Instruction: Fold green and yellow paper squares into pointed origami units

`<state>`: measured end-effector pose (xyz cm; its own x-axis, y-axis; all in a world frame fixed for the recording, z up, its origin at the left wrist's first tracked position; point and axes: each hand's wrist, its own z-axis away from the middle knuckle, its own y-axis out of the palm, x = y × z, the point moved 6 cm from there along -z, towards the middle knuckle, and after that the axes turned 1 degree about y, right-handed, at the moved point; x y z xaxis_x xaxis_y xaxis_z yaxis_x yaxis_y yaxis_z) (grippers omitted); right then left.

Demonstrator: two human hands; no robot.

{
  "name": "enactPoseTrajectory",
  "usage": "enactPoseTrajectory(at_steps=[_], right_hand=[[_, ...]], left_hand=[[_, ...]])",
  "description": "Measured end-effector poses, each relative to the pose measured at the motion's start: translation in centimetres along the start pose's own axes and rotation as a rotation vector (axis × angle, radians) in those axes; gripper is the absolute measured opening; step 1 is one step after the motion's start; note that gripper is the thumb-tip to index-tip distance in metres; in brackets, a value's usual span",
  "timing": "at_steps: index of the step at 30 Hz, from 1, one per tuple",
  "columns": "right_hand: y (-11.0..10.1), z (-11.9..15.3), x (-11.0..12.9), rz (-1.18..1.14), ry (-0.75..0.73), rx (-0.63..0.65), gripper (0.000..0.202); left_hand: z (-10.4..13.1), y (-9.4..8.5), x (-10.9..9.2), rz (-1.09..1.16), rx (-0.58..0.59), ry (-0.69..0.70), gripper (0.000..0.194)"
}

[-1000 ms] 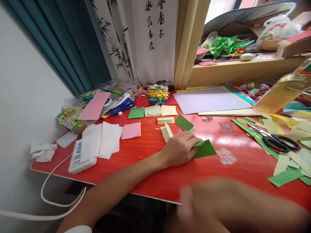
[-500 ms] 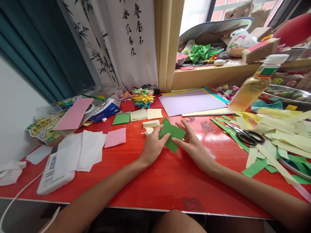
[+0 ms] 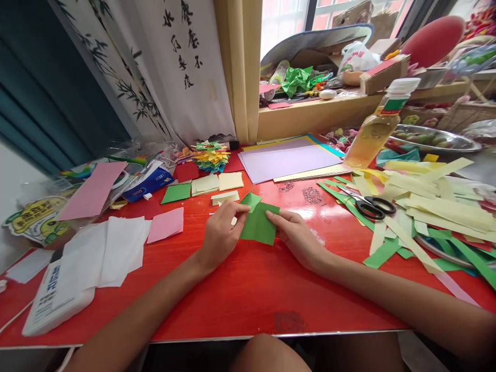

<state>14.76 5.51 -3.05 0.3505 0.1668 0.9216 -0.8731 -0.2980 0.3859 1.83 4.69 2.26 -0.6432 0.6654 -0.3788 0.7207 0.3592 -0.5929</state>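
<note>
A green paper square (image 3: 259, 225) is held up over the red table between my two hands, with one upper left corner folded or lifted. My left hand (image 3: 225, 227) pinches that corner between thumb and fingers. On the other side, my right hand (image 3: 292, 230) grips the upper right edge, its thumb in front. Just behind my left hand lie small cream paper pieces (image 3: 225, 197). Farther back are a green square stack (image 3: 176, 193) and two cream stacks (image 3: 205, 184) (image 3: 231, 181). A pink square (image 3: 166, 225) rests left of my left hand.
Black-handled scissors (image 3: 374, 207) lie by a heap of paper strips (image 3: 437, 194) at right. Behind them stands a bottle (image 3: 372, 134). Lilac sheets (image 3: 287, 159) lie at the back. White tissues (image 3: 120, 248) cover part of a packet at left.
The view has shifted right. My left hand has gone from holding the green paper's side to pinching its upper corner, and the paper has turned. My right fingers have closed on its edge.
</note>
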Motion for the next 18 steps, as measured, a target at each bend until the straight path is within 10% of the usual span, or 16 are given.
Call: enactPoseTrajectory(at_steps=[7,18], right_hand=[[0.1,-0.1,0.0,-0.029,0.004,0.061,0.021],[0.0,-0.2,-0.2,-0.065,0.044,0.083,0.021]], left_hand=[[0.9,-0.1,-1.8,-0.372,0.134,0.723,0.021],[0.8,0.0,-2.1,-0.238,0.144,0.778,0.019]])
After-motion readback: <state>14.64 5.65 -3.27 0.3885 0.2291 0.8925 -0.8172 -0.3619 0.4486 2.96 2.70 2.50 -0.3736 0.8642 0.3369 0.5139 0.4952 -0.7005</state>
